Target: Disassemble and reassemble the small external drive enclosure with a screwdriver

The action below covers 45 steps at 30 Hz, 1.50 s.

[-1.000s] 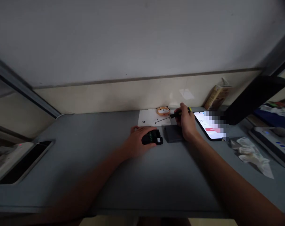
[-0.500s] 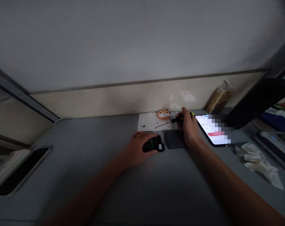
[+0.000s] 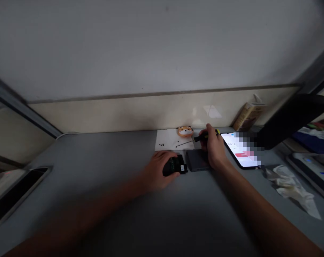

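The left hand (image 3: 157, 172) is curled to a moderate width round the device (image 3: 181, 165), fingers along its far side and thumb along its near side. The device sits on the bench (image 3: 103, 157), just in front of the paper (image 3: 168, 135), which lies against the bench's back edge. Its right end, with a white label, is bare; a little green shows beside the fingers.

The right hand (image 3: 214, 148) is closed round the handle of the screwdriver (image 3: 199, 138). The shaft slants down to the left, and its tip is over the paper's front edge, near the right corner. A dark speck shows at the tip; whether it is a screw held there is too small to tell. More small bits (image 3: 162, 144) lie towards the paper's front left corner. The right wrist is beside the cover (image 3: 196, 160), which lies just right of the device; I cannot tell if they touch.

To handle this well, I judge, the tip wants slow, low movement over the paper, so that anything small that drops lands on white. The left hand should press only on the device's sides, away from the green part.
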Each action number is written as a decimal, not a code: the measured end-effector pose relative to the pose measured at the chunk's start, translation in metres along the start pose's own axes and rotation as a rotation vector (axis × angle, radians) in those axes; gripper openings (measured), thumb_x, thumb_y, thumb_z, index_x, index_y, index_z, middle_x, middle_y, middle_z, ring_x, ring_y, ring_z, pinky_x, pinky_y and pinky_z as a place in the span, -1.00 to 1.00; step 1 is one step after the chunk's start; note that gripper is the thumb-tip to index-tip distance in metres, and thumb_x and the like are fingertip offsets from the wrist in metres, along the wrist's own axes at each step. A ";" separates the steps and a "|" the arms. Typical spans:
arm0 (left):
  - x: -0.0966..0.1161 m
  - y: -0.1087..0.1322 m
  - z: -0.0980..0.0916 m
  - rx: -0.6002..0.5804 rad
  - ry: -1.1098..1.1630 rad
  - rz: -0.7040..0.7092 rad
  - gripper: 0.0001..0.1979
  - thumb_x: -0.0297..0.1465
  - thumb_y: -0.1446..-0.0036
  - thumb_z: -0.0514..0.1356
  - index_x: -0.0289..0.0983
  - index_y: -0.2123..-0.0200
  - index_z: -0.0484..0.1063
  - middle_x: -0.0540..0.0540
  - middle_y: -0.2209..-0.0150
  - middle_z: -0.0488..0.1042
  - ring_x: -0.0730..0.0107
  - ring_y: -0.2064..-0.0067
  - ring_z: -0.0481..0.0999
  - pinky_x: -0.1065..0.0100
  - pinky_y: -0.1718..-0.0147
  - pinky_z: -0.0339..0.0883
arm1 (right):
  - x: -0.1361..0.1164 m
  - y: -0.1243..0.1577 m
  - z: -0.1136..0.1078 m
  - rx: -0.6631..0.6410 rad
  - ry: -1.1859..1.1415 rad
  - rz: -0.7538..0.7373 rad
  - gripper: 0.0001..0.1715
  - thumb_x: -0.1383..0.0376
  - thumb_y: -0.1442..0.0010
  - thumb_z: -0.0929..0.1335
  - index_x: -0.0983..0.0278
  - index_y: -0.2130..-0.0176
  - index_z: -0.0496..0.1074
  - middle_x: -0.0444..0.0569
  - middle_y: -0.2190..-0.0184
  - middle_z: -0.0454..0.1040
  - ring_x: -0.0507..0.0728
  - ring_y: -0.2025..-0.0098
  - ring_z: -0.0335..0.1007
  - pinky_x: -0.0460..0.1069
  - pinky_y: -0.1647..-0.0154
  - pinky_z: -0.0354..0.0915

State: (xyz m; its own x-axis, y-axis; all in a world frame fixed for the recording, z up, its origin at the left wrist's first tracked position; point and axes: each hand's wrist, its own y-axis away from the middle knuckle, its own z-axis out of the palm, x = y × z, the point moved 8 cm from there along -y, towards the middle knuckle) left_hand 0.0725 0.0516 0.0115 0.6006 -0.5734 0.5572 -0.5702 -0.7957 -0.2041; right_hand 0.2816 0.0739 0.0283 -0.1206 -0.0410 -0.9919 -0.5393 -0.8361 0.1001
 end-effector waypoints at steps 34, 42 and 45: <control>-0.016 0.003 -0.003 0.088 0.080 -0.035 -0.52 -0.29 -0.12 0.42 -0.04 -0.09 0.41 -0.05 -0.04 0.56 -0.01 -0.21 0.40 -0.07 -0.17 0.33 | -0.001 -0.001 -0.002 0.025 0.056 -0.131 -0.42 -0.22 -0.10 0.35 0.21 0.52 0.38 -0.16 0.64 0.27 -0.02 0.65 0.11 -0.09 0.69 0.02; -0.014 0.002 -0.005 0.067 0.065 -0.040 -0.55 -0.31 -0.10 0.41 -0.06 -0.06 0.43 -0.03 -0.02 0.58 0.03 -0.20 0.43 -0.06 -0.22 0.28 | -0.003 0.000 -0.001 0.017 0.058 -0.111 -0.38 -0.26 -0.09 0.35 0.22 0.51 0.37 -0.17 0.65 0.28 -0.01 0.65 0.13 -0.08 0.68 0.05; -0.014 0.002 -0.005 0.071 0.056 -0.043 -0.56 -0.30 -0.11 0.41 -0.04 -0.06 0.44 -0.03 -0.04 0.57 0.04 -0.19 0.44 -0.05 -0.22 0.29 | -0.004 0.002 0.001 0.011 0.051 -0.104 -0.38 -0.25 -0.10 0.35 0.22 0.53 0.36 -0.19 0.68 0.24 -0.02 0.67 0.09 -0.08 0.68 0.03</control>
State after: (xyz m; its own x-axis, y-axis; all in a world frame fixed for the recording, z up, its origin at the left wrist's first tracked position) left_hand 0.0604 0.0591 0.0072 0.5902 -0.5279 0.6107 -0.5019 -0.8325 -0.2346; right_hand 0.2804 0.0732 0.0323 -0.0210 0.0178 -0.9996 -0.5557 -0.8314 -0.0031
